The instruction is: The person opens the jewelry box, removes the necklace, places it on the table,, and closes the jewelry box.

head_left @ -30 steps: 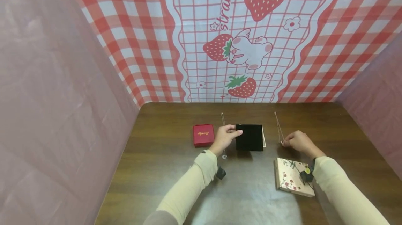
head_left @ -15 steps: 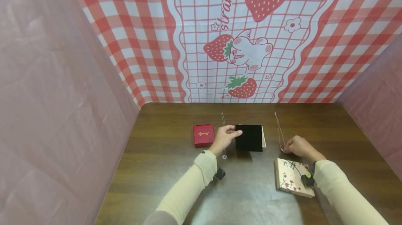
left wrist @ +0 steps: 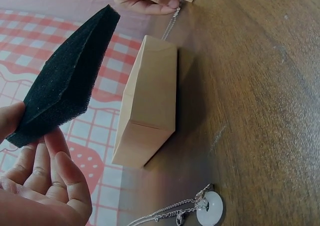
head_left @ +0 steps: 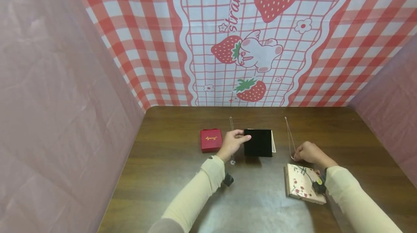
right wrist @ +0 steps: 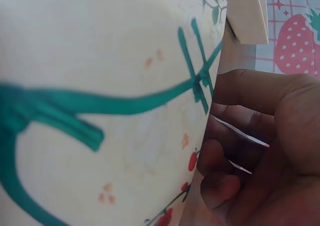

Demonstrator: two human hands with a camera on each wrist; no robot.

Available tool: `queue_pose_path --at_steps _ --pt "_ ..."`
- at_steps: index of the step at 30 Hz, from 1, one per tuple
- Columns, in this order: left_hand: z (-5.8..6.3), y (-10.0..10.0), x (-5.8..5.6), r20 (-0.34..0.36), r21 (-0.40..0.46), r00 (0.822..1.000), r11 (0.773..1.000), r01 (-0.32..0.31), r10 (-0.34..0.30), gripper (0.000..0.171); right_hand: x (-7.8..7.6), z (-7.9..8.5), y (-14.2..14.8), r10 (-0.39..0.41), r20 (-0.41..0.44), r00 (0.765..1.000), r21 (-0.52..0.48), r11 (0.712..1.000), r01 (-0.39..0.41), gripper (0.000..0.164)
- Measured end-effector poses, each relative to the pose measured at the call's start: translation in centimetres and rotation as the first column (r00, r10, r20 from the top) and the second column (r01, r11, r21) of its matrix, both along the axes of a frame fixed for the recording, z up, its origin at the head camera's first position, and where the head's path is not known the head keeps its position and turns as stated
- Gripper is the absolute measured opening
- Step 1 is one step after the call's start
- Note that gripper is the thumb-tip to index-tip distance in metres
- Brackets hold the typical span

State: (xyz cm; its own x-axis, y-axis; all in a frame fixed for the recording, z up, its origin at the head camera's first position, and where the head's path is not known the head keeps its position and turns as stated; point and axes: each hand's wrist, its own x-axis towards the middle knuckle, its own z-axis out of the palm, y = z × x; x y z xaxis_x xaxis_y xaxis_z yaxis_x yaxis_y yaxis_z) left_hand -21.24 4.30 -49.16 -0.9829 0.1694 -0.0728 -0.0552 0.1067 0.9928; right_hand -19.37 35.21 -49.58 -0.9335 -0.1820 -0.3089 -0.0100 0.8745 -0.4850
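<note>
My left hand (head_left: 230,144) pinches a black foam pad (head_left: 258,143) by its left edge and holds it raised and tilted. In the left wrist view, an open cream box (left wrist: 156,86) stands beyond the foam pad (left wrist: 70,76). Over to the right, my right hand (head_left: 310,152) pinches the near end of a thin chain necklace (head_left: 288,135) laid out along the table; its fingertips hide that end. A second necklace (left wrist: 175,206), with a white ring pendant (left wrist: 210,209), passes beneath my left hand. The floral box lid (head_left: 301,182) lies just below my right hand.
A red box (head_left: 211,140) with gold lettering sits on the wooden table (head_left: 169,175), left of my left hand. Green ribbon (right wrist: 125,104) decorates the floral lid. A checked strawberry cloth (head_left: 156,45) hangs behind the table.
My right hand has drawn the near end of the necklace slightly toward me and to the right, then nearly stopped. My left hand and the foam pad have stayed almost still.
</note>
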Motion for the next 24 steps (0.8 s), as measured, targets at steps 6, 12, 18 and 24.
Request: queue_pose_path --at_steps 6,12,18,24 --pt "-0.05 -0.02 0.00 0.007 0.001 1.000 1.000 0.002 -0.002 0.031 0.00 -0.12 0.11 0.014 -0.011 1.000 0.010 1.000 -0.014 0.009" --pt "0.16 0.03 -0.09 0.004 0.001 1.000 1.000 0.009 -0.009 0.033 -0.19 -0.17 0.42 0.020 -0.035 0.999 0.008 1.000 -0.020 0.013" --pt "0.23 -0.03 -0.12 -0.005 -0.020 1.000 0.999 0.025 -0.025 0.034 -0.30 0.21 0.56 -0.011 -0.035 0.999 -0.007 1.000 0.011 0.013" --pt "0.23 -0.02 -0.07 0.002 -0.026 1.000 0.999 0.022 -0.022 0.035 -0.32 0.55 0.49 -0.023 -0.053 0.998 -0.021 1.000 0.022 0.014"
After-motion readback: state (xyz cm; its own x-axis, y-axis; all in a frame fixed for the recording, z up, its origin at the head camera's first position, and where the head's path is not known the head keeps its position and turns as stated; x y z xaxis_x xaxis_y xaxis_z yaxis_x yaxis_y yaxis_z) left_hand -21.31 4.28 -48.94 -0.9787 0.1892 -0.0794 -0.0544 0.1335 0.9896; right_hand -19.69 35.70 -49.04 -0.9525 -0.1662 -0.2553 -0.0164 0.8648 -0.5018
